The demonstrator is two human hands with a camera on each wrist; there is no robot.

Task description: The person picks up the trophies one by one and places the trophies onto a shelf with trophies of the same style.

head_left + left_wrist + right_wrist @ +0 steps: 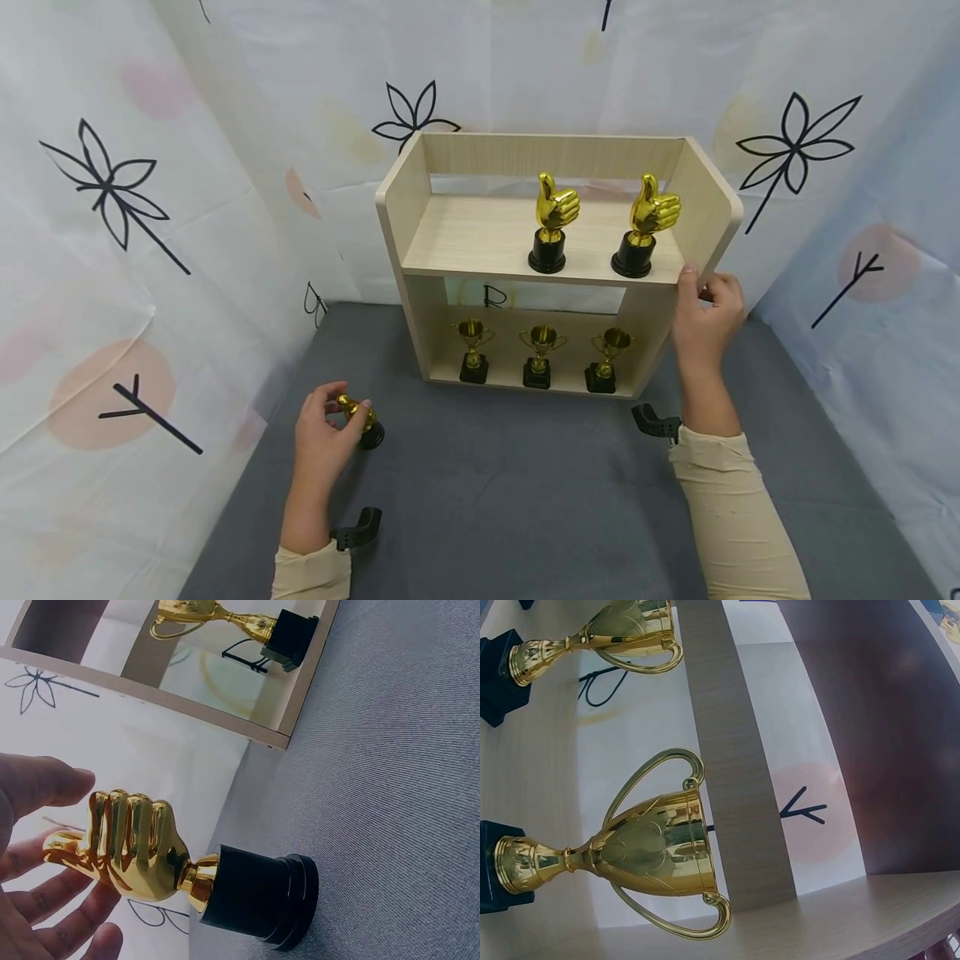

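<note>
A gold thumbs-up trophy (pixel 139 847) on a black round base stands on the grey cloth at the left. My left hand (pixel 322 429) surrounds its gold top; the thumb is apart from it and the fingers (pixel 75 915) spread behind. At the right, my right hand (pixel 708 317) grips the side panel of the wooden shelf (pixel 480 273), thumb on the front edge. Two more thumbs-up trophies, a middle one (pixel 551 221) and a right one (pixel 643 225), stand on the upper level. Gold cup trophies (pixel 660 844) stand in a row on the lower level.
Grey cloth (pixel 487 492) covers the table in front of the shelf. White patterned sheets (pixel 247 208) hang behind and at both sides. Black wrist mounts, a left one (pixel 360 529) and a right one (pixel 656 421), jut inward from the wrists.
</note>
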